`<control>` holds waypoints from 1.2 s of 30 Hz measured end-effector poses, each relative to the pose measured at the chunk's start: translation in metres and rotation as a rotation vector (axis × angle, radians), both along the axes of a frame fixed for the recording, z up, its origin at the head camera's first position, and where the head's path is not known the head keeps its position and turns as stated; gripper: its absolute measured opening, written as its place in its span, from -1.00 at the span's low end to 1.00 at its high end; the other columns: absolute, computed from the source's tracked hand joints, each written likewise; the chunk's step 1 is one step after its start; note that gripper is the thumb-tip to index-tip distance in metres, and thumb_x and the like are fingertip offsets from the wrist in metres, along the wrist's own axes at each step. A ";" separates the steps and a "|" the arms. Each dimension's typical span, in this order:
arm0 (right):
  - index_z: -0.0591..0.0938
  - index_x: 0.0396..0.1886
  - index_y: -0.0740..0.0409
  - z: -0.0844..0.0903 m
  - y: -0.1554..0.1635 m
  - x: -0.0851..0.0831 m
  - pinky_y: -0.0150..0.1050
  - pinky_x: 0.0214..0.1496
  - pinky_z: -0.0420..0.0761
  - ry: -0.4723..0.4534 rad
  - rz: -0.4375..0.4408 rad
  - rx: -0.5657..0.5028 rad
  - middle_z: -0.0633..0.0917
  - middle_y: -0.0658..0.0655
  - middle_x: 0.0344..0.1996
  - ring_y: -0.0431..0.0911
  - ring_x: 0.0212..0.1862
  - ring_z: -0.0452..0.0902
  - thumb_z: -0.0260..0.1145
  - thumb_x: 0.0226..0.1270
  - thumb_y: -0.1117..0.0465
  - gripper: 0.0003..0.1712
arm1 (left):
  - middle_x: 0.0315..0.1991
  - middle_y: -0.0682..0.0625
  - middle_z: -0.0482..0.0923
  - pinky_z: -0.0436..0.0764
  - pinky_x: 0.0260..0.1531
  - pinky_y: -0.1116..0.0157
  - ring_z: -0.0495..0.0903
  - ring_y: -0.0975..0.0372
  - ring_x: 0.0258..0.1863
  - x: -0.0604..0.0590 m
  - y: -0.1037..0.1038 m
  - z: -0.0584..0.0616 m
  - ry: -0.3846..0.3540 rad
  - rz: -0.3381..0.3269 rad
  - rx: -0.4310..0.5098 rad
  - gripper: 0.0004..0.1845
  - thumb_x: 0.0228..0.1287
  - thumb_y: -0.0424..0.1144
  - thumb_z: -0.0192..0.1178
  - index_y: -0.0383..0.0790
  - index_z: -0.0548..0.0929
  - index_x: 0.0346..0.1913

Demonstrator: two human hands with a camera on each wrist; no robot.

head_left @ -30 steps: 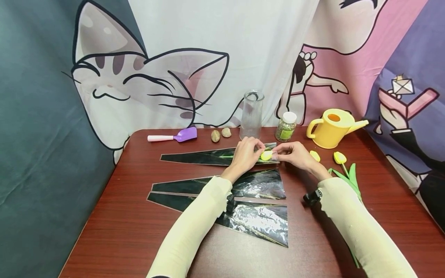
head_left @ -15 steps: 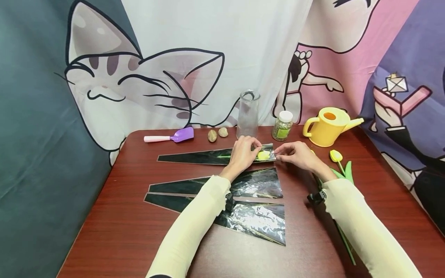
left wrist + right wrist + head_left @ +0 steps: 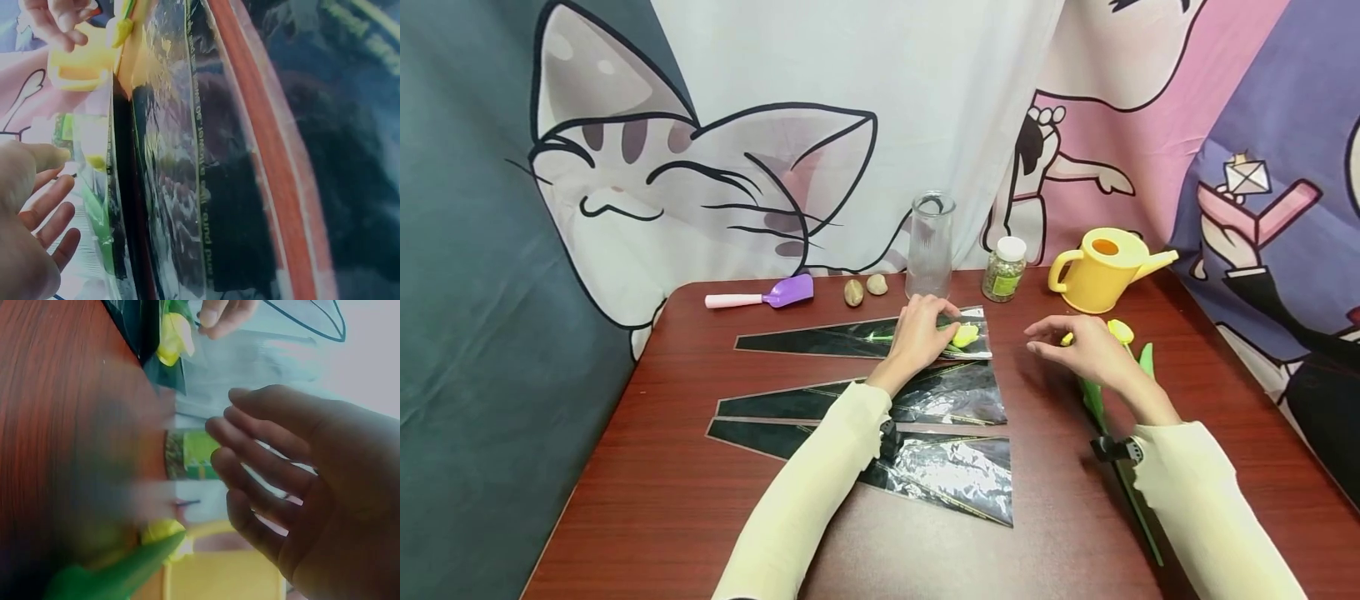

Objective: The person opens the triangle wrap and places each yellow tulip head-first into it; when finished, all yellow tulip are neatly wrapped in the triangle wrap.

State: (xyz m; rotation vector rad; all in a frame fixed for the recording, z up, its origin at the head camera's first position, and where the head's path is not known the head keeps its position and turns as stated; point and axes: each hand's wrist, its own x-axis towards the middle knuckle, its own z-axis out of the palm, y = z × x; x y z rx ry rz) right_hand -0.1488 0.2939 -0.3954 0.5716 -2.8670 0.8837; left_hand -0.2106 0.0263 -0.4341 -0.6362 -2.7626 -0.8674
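Observation:
My left hand point(image 3: 919, 335) pinches the upper edge of a long, tapered flower sleeve point(image 3: 820, 340), black with a clear front. Inside that sleeve lies a yellow tulip point(image 3: 966, 336), its head near the wide end at the right. My right hand point(image 3: 1093, 352) hovers to the right of the sleeve, fingers loosely bent and holding nothing. Under and behind it lie more yellow tulips point(image 3: 1121, 332) with green leaves and stems, partly hidden by the hand and wrist. Two further flower sleeves point(image 3: 955, 396) lie flat in front of the first.
Along the table's back edge stand a ribbed glass vase point(image 3: 929, 250), a white-capped jar point(image 3: 1004, 271) and a yellow watering can point(image 3: 1101, 271). A purple scoop point(image 3: 788, 292) and two stones point(image 3: 853, 292) lie to their left. A printed cloth point(image 3: 820, 50) hangs behind the table.
My right hand has let go of the sleeve's wide end and moved right, toward the loose tulips. The left hand stays at the sleeve; the head view has shifted slightly.

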 end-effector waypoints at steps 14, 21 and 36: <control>0.76 -0.19 0.00 0.016 0.028 0.048 -0.23 -0.45 0.41 0.064 -0.191 0.073 0.66 -0.09 -0.51 -0.13 -0.40 0.53 0.46 0.22 0.08 -0.80 | -0.23 0.14 0.65 0.43 -0.06 0.28 0.51 0.23 -0.20 0.042 -0.009 0.013 -0.056 -0.216 0.040 -0.92 0.26 -0.14 0.35 0.00 0.77 -0.23; 0.75 -0.13 -0.02 0.017 0.038 0.079 -0.17 -0.53 0.34 0.003 -0.318 0.100 0.68 -0.01 -0.49 -0.04 -0.41 0.50 0.42 0.24 -0.01 -0.73 | -0.16 0.16 0.61 0.48 -0.08 0.35 0.51 0.29 -0.10 0.058 -0.009 0.005 -0.065 -0.321 -0.135 -0.79 0.26 -0.07 0.35 -0.02 0.75 -0.10; 0.75 -0.18 0.02 -0.004 0.038 0.121 0.04 -0.47 0.45 -0.240 -0.427 0.184 0.74 0.04 -0.41 0.21 -0.26 0.61 0.39 0.23 -0.16 -0.61 | -0.05 0.08 0.54 0.47 -0.07 0.27 0.47 0.21 -0.05 0.063 -0.003 -0.013 -0.009 -0.322 -0.277 -0.60 0.24 0.05 0.33 0.01 0.70 0.09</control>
